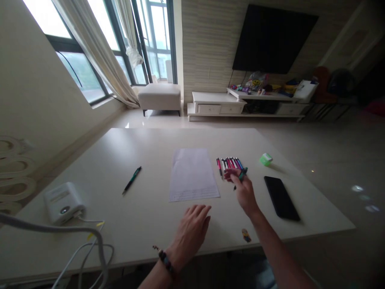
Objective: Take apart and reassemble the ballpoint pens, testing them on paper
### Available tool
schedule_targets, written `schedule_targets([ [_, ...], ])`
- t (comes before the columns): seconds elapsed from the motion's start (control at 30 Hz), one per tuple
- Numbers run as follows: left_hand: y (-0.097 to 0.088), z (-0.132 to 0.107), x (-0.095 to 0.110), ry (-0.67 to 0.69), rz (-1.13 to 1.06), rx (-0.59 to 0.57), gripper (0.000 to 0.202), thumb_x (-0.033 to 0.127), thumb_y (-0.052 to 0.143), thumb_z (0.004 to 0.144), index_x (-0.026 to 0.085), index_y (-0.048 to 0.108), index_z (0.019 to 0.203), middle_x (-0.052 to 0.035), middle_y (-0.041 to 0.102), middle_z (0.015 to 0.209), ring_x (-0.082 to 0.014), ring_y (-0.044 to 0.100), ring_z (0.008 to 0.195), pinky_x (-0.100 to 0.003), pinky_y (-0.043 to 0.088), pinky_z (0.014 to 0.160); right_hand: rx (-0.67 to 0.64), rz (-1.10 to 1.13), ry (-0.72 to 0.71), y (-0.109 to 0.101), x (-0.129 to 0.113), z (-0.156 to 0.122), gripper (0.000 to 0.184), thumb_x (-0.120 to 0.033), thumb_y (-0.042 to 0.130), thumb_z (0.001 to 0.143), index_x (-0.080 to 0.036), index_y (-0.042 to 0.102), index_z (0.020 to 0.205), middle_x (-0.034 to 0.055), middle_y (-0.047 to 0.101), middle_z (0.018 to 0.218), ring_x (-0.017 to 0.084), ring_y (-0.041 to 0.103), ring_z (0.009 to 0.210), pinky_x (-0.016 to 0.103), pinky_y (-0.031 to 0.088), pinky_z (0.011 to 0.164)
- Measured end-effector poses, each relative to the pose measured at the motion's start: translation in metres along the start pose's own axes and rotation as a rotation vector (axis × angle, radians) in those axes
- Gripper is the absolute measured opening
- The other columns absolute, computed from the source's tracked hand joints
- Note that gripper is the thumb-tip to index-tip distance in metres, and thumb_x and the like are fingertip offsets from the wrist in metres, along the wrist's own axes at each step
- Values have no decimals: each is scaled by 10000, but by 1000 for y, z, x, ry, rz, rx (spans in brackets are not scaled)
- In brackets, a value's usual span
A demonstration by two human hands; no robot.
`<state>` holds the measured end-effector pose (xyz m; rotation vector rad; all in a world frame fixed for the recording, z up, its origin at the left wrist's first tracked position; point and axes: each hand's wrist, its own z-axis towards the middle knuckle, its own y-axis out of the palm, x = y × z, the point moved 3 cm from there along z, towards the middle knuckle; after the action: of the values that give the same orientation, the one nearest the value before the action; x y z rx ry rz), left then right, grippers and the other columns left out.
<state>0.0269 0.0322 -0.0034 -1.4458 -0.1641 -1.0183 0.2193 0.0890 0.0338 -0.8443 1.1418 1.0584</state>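
My right hand (244,190) is closed around a dark green pen (243,173). The pen's upper end sticks out above the fingers and a dark tip shows below them. Just beyond that hand lies a row of several pens (230,162) in pink, white and blue, partly hidden by my fingers. My left hand (192,226) rests palm down at the near side of the table, fingers stretched out and holding nothing. Its fingertips are a little short of the white paper sheet (194,172), which has lines of print along its near edge.
On the white table (150,220) another green and black pen (131,180) lies at left. A white device (64,202) with cables (100,249) stands at far left. To the right are a black phone (281,198), a green box (266,159) and a small sticker (246,235).
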Motion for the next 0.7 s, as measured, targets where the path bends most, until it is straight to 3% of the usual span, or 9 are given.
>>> schedule_targets([
  [0.07, 11, 1, 5, 110, 144, -38, 326, 224, 413, 910, 227, 510, 1221, -77, 598, 1178, -221, 530, 1091, -421, 432, 939, 11, 310, 143, 4, 3, 6, 235, -421, 576, 799, -195, 630, 830, -47, 406, 535, 104, 381, 479, 237, 345, 485],
  [0.13, 20, 5, 6, 157, 223, -51, 364, 199, 407, 908, 219, 466, 1267, -81, 553, 1257, -218, 490, 1162, -426, 403, 988, -63, 524, 293, 12, 4, 11, 423, -586, 516, 790, -185, 586, 676, -66, 297, 477, 86, 270, 419, 231, 268, 422],
  [0.2, 28, 10, 7, 175, 277, -55, 391, 199, 403, 910, 219, 433, 1299, -82, 505, 1323, -218, 444, 1226, -437, 362, 1036, -193, 627, 409, 19, 5, 15, 598, -726, 396, 763, -189, 486, 517, -55, 273, 456, 90, 255, 415, 245, 255, 410],
  [0.27, 35, 14, 5, 181, 315, -63, 402, 212, 403, 911, 218, 417, 1313, -84, 464, 1369, -222, 400, 1275, -452, 325, 1067, -288, 668, 463, 23, 7, 20, 643, -758, 332, 755, -204, 378, 431, -45, 258, 439, 95, 247, 415, 254, 252, 407],
  [0.4, 45, 19, 1, 185, 353, -89, 419, 243, 395, 918, 210, 393, 1336, -88, 412, 1418, -227, 316, 1339, -480, 274, 1094, -278, 656, 413, 25, 13, 28, 629, -723, 293, 775, -222, 273, 395, -57, 174, 421, 95, 187, 405, 251, 222, 397],
  [0.6, 48, 25, -2, 149, 356, -113, 444, 259, 385, 921, 213, 364, 1362, -75, 354, 1461, -227, 241, 1374, -500, 206, 1120, -292, 339, 395, 19, 20, 31, 626, -775, 204, 758, -244, 234, 427, -52, 179, 436, 110, 231, 416, 266, 295, 412],
  [0.7, 48, 27, -2, 138, 360, -131, 461, 271, 390, 920, 213, 347, 1375, -78, 333, 1472, -238, 226, 1379, -513, 200, 1119, -252, 288, 352, 14, 23, 33, 609, -754, 200, 775, -245, 252, 445, -54, 184, 428, 112, 248, 405, 266, 308, 411],
])
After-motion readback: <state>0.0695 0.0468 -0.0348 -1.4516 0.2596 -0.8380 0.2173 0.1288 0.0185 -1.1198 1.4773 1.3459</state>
